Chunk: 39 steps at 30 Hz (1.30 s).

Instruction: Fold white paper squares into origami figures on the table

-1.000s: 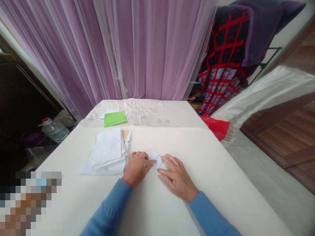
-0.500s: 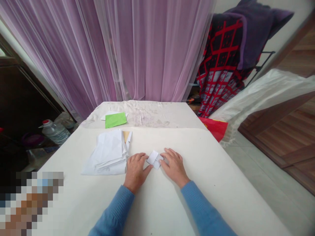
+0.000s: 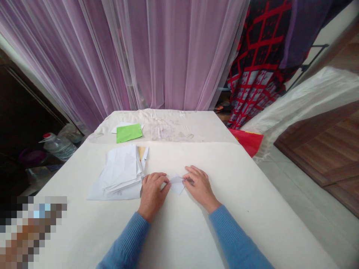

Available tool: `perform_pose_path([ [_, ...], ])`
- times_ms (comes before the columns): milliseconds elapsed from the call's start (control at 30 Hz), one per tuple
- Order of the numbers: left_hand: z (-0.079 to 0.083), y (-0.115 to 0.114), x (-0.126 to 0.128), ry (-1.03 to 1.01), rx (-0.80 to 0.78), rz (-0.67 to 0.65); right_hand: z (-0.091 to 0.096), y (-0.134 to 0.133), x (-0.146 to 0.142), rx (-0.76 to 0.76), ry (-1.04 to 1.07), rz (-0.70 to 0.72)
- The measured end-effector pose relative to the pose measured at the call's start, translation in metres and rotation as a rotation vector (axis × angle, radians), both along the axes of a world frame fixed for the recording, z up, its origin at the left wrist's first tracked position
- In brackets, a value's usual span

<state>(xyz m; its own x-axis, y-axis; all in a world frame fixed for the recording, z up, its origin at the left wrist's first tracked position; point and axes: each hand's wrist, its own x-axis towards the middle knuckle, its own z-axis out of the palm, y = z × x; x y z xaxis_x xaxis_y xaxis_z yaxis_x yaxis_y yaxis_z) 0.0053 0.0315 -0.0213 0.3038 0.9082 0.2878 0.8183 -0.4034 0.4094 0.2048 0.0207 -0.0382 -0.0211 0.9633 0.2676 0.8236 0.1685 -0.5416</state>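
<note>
A small folded white paper (image 3: 177, 184) lies on the white table (image 3: 179, 231) between my two hands. My left hand (image 3: 153, 192) rests with curled fingers on the paper's left edge. My right hand (image 3: 198, 185) pinches the paper's right corner with bent fingers. Both arms wear blue sleeves. A stack of creased white sheets (image 3: 119, 172) lies just left of my left hand.
A green sheet (image 3: 129, 132) lies on the far left of the table over a white one. A tan piece (image 3: 141, 151) peeks from under the stack. Purple curtains (image 3: 157, 56) hang behind. A red-and-black cloth (image 3: 258, 63), a red bag (image 3: 248, 141) and a water bottle (image 3: 57, 146) flank the table.
Both hands pulled nearer together around the small paper. The paper turned and now sits as a diamond between the fingertips; the camera tilted slightly.
</note>
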Motion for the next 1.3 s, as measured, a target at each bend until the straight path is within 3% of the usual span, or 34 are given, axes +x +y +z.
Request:
perform_pose_path([
  [600,-0.007,0.003,-0.007,-0.005,-0.014,-0.089,-0.005,0.001,0.012,0.03,0.027,0.063],
  [1300,-0.005,0.002,-0.005,-0.056,-0.033,-0.082,-0.004,0.0,0.017,0.007,0.016,0.125],
])
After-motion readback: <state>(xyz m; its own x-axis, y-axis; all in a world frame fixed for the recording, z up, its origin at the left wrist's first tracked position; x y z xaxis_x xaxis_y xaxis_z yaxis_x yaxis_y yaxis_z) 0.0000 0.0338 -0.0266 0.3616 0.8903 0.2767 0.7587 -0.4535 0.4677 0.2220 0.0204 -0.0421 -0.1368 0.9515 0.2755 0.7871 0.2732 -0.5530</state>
